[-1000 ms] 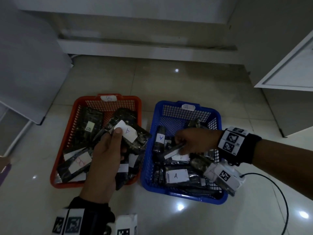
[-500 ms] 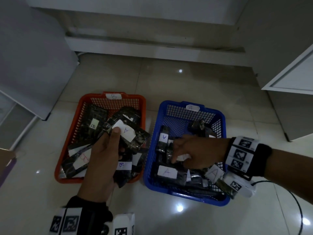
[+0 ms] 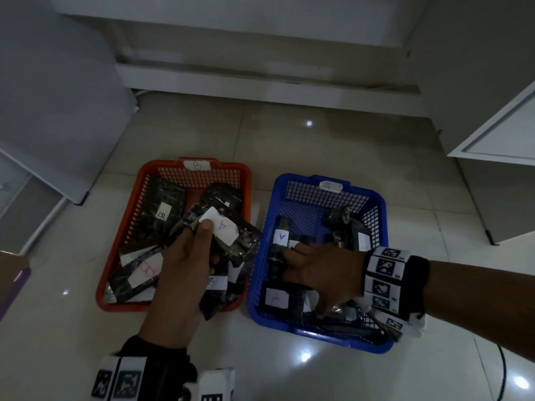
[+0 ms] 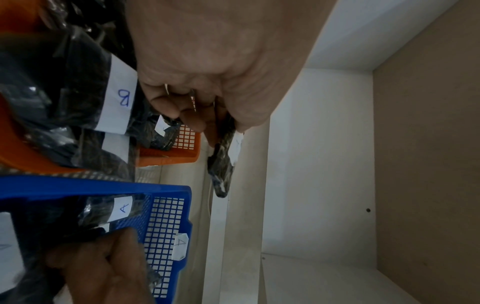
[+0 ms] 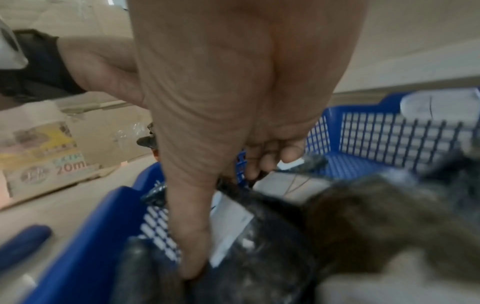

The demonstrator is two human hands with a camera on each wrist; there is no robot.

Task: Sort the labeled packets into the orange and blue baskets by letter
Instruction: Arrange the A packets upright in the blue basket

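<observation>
While its fingers (image 3: 292, 253) now lie spread and flat on the packets in the blue basket (image 3: 379, 204), the right hand (image 3: 324, 273) has let go of the packet it pinched a second ago, so that one is sorted. The left hand (image 3: 185, 264) still grips an A packet (image 3: 228, 230) over the orange basket (image 3: 246, 175); it looks bound for blue.

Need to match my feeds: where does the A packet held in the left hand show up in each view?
Head: A packet, center-left, above the orange basket.
Left wrist: packet edge-on at center, below the fingers.
Right wrist: not in it.
Shared landmark: blue basket.
</observation>
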